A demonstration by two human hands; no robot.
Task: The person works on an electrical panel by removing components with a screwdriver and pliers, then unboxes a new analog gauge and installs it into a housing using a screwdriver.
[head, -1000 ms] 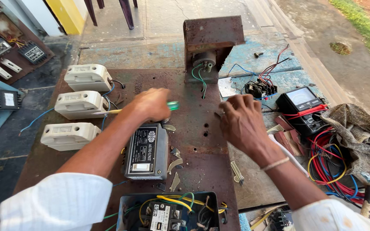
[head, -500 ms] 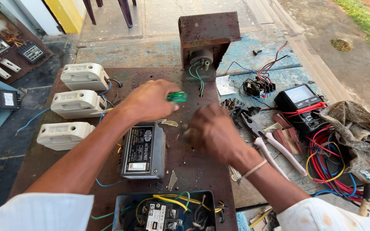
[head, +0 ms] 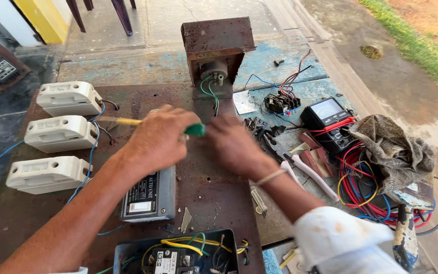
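Grey control unit (head: 148,195): rectangular dark label with white patch, front face; beside the left hand (head: 160,138). Multimeter (head: 328,115): pale rectangular screen, bench right. Contactor (head: 168,261): small white label, bottom edge.

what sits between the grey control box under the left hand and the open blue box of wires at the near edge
In the head view, bare rusty metal panel with a pale shard lies between the grey control box and the open blue box.
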